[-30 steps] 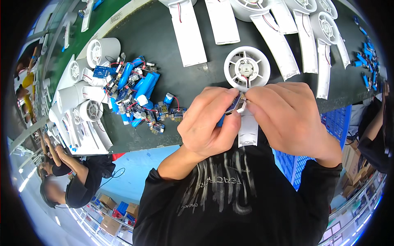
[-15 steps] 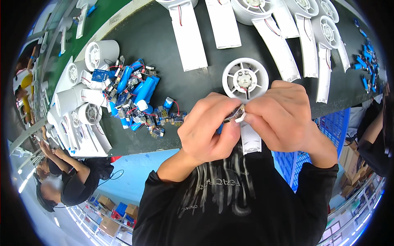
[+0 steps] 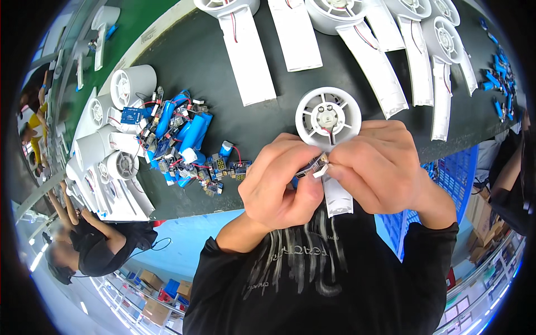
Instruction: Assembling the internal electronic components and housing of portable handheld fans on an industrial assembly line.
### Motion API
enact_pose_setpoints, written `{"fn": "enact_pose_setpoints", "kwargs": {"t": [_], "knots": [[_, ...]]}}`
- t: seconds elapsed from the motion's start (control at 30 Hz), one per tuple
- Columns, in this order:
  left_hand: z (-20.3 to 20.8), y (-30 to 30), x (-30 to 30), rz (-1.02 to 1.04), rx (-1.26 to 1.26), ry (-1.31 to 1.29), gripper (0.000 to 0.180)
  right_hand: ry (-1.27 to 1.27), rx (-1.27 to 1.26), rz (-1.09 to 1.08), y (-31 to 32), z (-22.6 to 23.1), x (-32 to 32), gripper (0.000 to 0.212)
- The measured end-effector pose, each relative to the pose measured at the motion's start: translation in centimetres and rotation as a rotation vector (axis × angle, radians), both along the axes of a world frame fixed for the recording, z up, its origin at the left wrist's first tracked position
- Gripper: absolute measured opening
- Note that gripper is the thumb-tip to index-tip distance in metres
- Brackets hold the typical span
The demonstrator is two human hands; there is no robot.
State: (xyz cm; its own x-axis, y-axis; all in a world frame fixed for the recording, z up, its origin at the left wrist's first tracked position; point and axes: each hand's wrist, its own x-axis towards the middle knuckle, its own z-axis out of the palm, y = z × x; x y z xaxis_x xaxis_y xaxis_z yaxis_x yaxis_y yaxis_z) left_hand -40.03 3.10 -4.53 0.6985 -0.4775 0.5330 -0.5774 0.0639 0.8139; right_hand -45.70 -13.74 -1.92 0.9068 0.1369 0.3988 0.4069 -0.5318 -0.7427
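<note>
My left hand is closed around a small circuit board, its thumb and forefinger at the edge. A bit of blue shows below the board, mostly hidden by the fingers. My right hand pinches at a small white connector on the board's end; the fingertips partly cover it. Just beyond both hands sits a round white fan housing with spokes and a motor hub. Its open white handle shell runs toward me beneath my hands.
Left of my hands lies a heap of blue battery cells with wired boards. White fan housings stand at the left and along the far side. More blue cells lie far right. A blue crate stands below the table edge. Another person sits at left.
The scene has shifted slightly in view, with the fan housing a little lower and to the left. Both hands keep their grip at the board and connector.
</note>
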Motion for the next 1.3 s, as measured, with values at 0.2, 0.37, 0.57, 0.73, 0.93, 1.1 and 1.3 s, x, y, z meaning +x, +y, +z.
{"fn": "enact_pose_setpoints", "kwargs": {"t": [0.2,0.37,0.57,0.73,0.93,1.1,1.3], "knots": [[-0.3,0.1,0.3,-0.034,-0.006,-0.043,0.026,0.001,0.003,0.027,-0.3,-0.6,0.0,0.014],[-0.3,0.3,0.6,-0.087,0.017,-0.078,0.027,-0.077,0.018,-0.002,-0.2,-1.6,-0.1,0.014],[-0.3,0.3,0.3,-0.054,0.026,-0.037,0.028,-0.085,-0.007,-0.043,0.2,-2.6,-0.6,0.016],[-0.3,-0.2,0.0,-0.047,0.039,-0.044,0.027,-0.13,0.077,-0.056,0.1,-3.0,-0.6,0.019],[-0.4,0.0,0.2,-0.06,0.038,-0.05,0.026,-0.178,0.103,-0.071,0.4,-3.3,-0.4,0.021],[-0.7,0.2,0.1,-0.041,0.052,-0.082,0.027,-0.158,0.099,-0.066,0.4,-3.4,-0.4,0.019],[-0.5,0.1,0.2,-0.059,0.093,-0.126,0.028,-0.163,0.09,-0.055,0.2,-3.4,-0.5,0.018]]}}
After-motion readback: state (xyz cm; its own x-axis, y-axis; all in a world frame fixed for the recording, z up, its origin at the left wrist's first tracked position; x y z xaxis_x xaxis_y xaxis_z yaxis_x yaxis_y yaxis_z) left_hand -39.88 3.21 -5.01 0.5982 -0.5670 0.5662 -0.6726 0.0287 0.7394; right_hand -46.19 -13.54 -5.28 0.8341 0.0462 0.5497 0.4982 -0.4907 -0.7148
